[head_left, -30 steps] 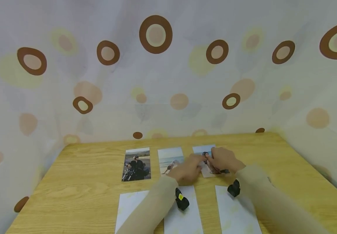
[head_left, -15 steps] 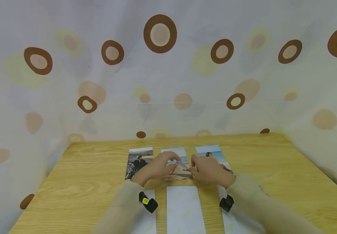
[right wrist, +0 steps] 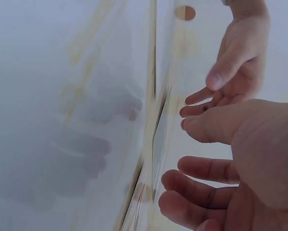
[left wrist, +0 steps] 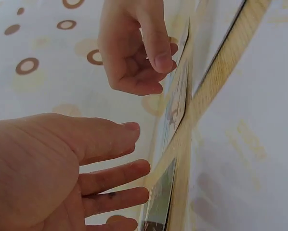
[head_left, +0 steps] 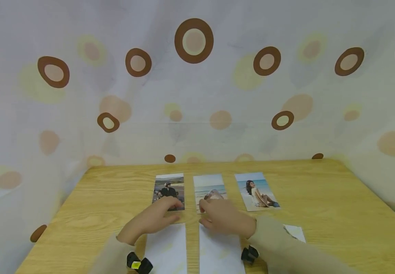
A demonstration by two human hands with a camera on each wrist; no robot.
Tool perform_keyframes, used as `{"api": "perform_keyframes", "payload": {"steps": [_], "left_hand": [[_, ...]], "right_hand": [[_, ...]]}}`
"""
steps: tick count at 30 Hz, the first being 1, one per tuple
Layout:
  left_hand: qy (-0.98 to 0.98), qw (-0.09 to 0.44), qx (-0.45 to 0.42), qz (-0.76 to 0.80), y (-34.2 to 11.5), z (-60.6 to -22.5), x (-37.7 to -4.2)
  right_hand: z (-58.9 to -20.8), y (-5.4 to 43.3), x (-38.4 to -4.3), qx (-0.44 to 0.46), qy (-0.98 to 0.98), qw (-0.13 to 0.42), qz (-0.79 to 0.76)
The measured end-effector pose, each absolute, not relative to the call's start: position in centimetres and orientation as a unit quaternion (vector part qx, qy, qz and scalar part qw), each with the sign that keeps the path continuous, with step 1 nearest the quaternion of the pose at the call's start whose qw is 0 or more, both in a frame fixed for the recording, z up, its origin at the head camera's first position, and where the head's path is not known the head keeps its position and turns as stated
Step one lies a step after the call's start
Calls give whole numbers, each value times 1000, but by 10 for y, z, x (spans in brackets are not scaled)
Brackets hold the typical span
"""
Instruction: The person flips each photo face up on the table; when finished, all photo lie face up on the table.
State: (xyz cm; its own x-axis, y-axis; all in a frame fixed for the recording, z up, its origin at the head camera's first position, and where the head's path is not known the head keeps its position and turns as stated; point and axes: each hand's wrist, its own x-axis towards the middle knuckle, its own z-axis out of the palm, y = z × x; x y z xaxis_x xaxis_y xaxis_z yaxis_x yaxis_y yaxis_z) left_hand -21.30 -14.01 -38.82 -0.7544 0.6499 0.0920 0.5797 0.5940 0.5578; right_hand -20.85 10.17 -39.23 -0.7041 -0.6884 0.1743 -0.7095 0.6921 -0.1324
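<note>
My left hand (head_left: 151,219) hovers over the lower edge of a photo of a person on a motorcycle (head_left: 166,186). Its fingers are spread, and nothing is between them in the left wrist view. Beside it, my right hand (head_left: 228,217) is near the lower part of the middle beach photo (head_left: 209,182), with loosely bent fingers holding nothing. A third photo, of a person seated on a beach (head_left: 257,190), lies to the right, fully visible. Nearer me are a left white sheet (head_left: 166,249) and a middle white sheet (head_left: 218,253), partly under the hands.
All of this lies on a wood-grain table (head_left: 327,198). A white paper piece (head_left: 296,232) with an uneven edge shows beyond my right sleeve, which hides more of that area. A patterned white cloth (head_left: 197,95) with brown rings encloses the back and sides.
Both hands have left the right photo and come left and toward me, the left hand to the motorcycle photo, the right to the middle one. The right photo is now uncovered.
</note>
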Motion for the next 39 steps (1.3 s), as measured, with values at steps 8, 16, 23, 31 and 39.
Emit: {"api": "perform_keyframes", "payload": {"steps": [8, 16, 23, 31, 39], "left_hand": [[917, 27, 309, 251, -182, -396, -187], [942, 23, 204, 266, -206, -407, -158], [936, 38, 217, 274, -210, -413, -149], [933, 74, 228, 268, -210, -419, -151], [936, 60, 225, 265, -210, -419, -150]], "right_hand": [[-387, 63, -205, 389, -919, -29, 63], [-383, 45, -201, 405, -910, -89, -1], [-387, 37, -196, 406, -910, -77, -17], [-389, 33, -198, 395, -916, -75, -4], [-389, 28, -202, 384, -918, -99, 4]]}}
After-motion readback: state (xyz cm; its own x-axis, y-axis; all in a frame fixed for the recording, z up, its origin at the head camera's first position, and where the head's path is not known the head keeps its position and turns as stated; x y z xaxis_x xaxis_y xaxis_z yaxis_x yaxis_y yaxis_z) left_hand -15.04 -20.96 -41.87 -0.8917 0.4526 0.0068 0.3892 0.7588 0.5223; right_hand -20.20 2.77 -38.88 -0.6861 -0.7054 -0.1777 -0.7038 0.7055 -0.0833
